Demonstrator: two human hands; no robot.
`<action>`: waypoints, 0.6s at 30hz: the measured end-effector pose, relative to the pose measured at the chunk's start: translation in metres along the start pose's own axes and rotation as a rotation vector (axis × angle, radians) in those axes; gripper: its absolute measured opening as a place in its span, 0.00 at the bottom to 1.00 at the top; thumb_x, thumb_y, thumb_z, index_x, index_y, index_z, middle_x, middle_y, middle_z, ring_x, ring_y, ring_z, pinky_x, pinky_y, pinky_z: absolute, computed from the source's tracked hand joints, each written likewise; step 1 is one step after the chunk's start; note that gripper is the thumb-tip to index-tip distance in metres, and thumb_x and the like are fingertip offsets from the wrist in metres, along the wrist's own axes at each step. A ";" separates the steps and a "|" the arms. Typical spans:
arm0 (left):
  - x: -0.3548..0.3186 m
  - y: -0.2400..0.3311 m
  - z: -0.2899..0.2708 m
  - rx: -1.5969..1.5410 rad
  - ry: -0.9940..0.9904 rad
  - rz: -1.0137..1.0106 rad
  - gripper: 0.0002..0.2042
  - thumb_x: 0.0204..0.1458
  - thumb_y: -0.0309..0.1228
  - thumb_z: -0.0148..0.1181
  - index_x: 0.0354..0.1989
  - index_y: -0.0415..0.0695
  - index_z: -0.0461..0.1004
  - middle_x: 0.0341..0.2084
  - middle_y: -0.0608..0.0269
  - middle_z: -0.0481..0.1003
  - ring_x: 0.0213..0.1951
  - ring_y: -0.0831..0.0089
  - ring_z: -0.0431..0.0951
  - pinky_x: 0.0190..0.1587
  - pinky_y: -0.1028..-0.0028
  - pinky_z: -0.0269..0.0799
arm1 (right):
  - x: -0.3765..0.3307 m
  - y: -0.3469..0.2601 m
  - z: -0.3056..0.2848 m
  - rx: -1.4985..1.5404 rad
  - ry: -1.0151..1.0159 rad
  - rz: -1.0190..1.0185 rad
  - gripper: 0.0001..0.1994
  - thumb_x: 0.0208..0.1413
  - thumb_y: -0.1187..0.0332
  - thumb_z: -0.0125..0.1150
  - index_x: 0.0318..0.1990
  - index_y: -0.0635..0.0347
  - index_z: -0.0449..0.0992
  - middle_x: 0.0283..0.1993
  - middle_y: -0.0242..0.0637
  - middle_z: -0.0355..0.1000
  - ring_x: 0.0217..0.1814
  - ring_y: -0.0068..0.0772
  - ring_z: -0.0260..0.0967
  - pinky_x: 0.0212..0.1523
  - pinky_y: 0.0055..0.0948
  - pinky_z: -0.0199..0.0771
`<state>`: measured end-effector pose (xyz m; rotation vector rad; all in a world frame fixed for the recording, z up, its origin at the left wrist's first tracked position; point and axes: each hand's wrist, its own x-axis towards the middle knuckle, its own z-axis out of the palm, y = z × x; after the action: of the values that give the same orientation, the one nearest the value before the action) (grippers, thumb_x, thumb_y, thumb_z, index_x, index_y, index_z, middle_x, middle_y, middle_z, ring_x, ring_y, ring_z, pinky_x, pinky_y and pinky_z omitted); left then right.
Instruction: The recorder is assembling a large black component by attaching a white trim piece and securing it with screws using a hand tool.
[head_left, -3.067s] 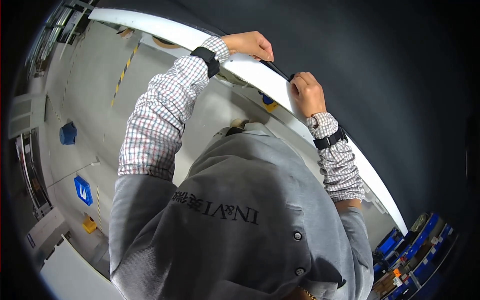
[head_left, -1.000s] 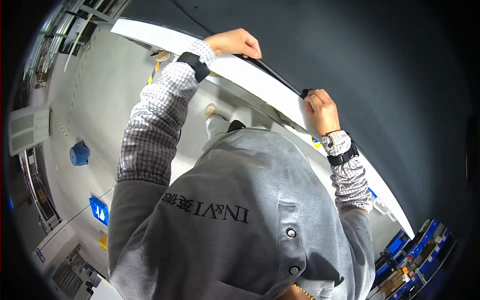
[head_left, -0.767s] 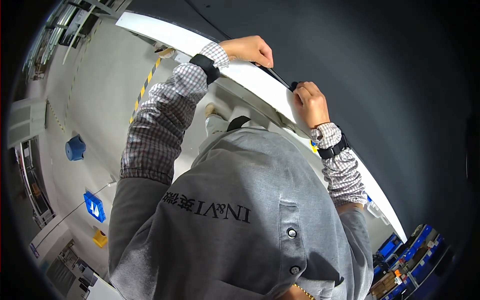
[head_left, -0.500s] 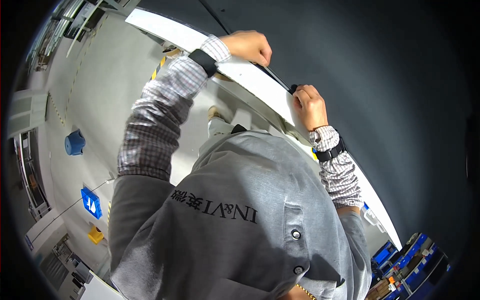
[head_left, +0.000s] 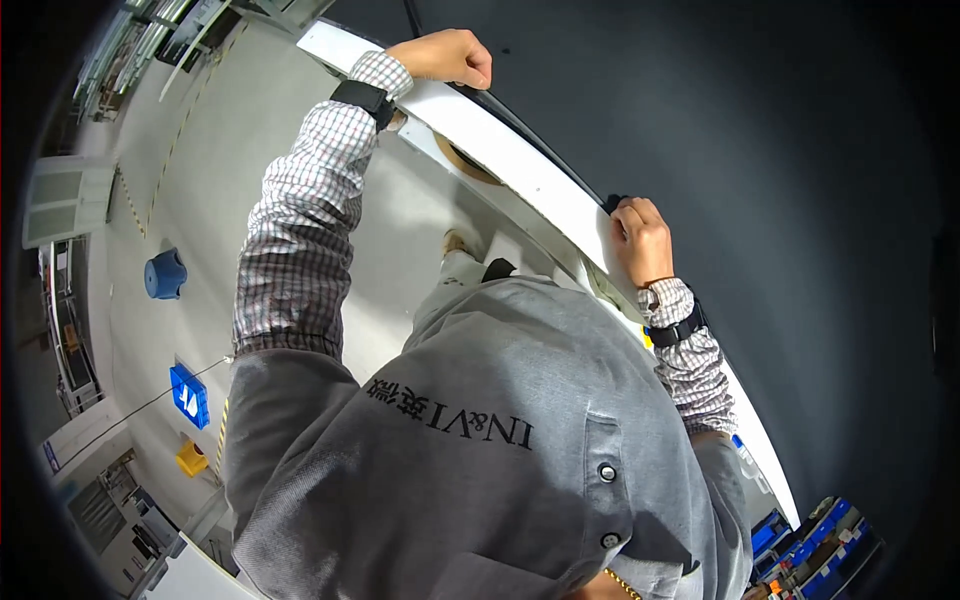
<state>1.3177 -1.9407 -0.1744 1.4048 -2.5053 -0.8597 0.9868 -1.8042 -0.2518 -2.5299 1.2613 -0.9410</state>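
A dark grey worktop with a white edge lies in front of me. Along that edge runs a thin black strip, stretching between my two hands. My left hand is closed over the strip near the far left end of the worktop, its fingertips turned down and partly hidden. My right hand is pinched at the strip farther along the edge, beside a small black lump that sticks out past the fingers. Black bands circle both wrists over checked sleeves.
Below the edge, a round tan ring shows under the worktop. On the floor to the left are a blue stool, a blue sign and a yellow object. Blue bins stand at the lower right.
My left hand has slid along the edge toward the far left corner, so more strip shows between the hands. The right hand keeps about the same place on the edge. The whole view has shifted slightly.
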 end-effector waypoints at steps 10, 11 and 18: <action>0.014 0.057 0.053 0.016 -0.091 0.000 0.05 0.43 0.29 0.57 0.24 0.41 0.76 0.18 0.66 0.73 0.22 0.78 0.71 0.29 0.77 0.66 | -0.008 0.003 0.008 0.030 0.022 -0.046 0.06 0.30 0.81 0.56 0.22 0.66 0.69 0.29 0.40 0.68 0.33 0.41 0.67 0.33 0.33 0.70; 0.015 0.059 0.057 0.024 -0.079 0.016 0.04 0.42 0.29 0.57 0.23 0.43 0.76 0.16 0.68 0.73 0.21 0.79 0.71 0.27 0.77 0.65 | -0.008 0.003 0.008 0.026 0.038 -0.049 0.06 0.30 0.81 0.56 0.22 0.66 0.70 0.29 0.40 0.68 0.34 0.41 0.67 0.33 0.33 0.70; 0.014 0.031 0.029 0.249 0.013 0.019 0.08 0.46 0.35 0.58 0.27 0.43 0.77 0.21 0.61 0.75 0.26 0.69 0.75 0.33 0.72 0.68 | -0.017 0.013 0.002 0.029 0.013 0.002 0.06 0.30 0.81 0.54 0.21 0.64 0.67 0.29 0.40 0.67 0.34 0.41 0.66 0.33 0.33 0.69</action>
<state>1.2755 -1.9274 -0.1837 1.4466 -2.6861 -0.5471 0.9720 -1.7993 -0.2667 -2.5040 1.2438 -0.9696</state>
